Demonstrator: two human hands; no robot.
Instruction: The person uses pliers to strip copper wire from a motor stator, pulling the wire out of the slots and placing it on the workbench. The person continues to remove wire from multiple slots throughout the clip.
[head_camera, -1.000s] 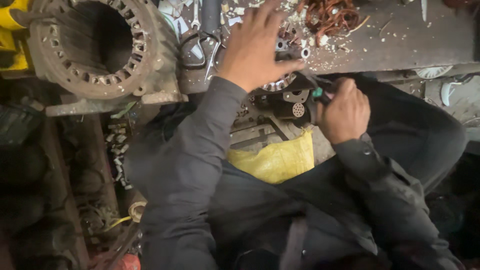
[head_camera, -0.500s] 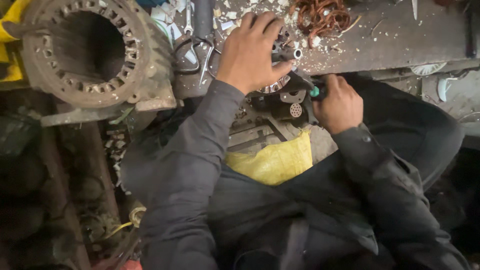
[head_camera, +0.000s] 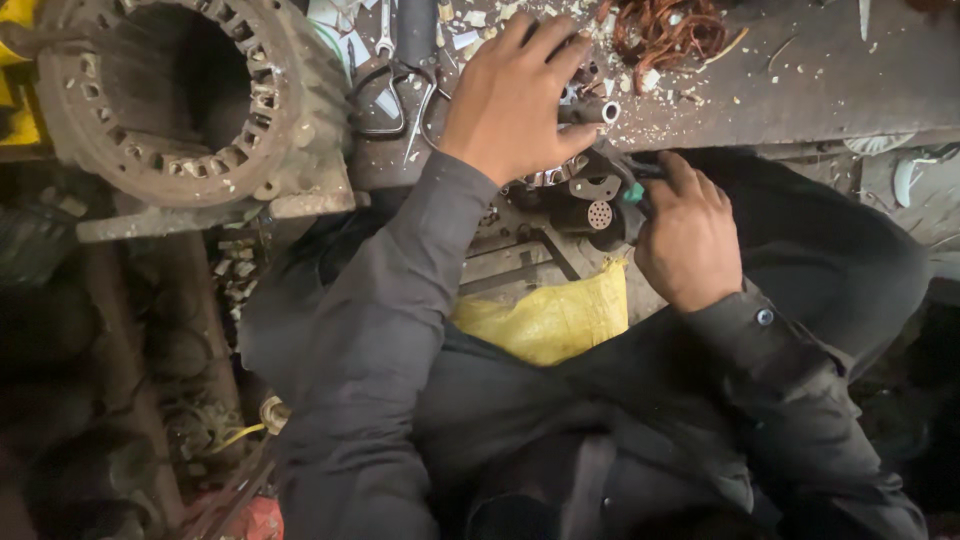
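Head view: left hand (head_camera: 515, 95) presses flat, fingers spread, on one small metal part (head_camera: 575, 150) at the near bench (head_camera: 800, 90) edge; right hand (head_camera: 690, 240) wraps one green-handled tool (head_camera: 632, 192) just beside it. One big rusty motor housing (head_camera: 190, 110) sits far left, one pair of scissors (head_camera: 395, 95) beside it, one copper wire tangle (head_camera: 665, 35) far right, one yellow sack (head_camera: 550, 320) below the grimy, chip-strewn bench.

We see a rusty, rough cast-metal motor housing (head_camera: 190, 110), a matt grimy workbench (head_camera: 800, 80) littered with chips, dull copper wire (head_camera: 665, 30) – coiled – steel scissors (head_camera: 395, 90), a woven yellow plastic sack (head_camera: 545, 320) – matt.
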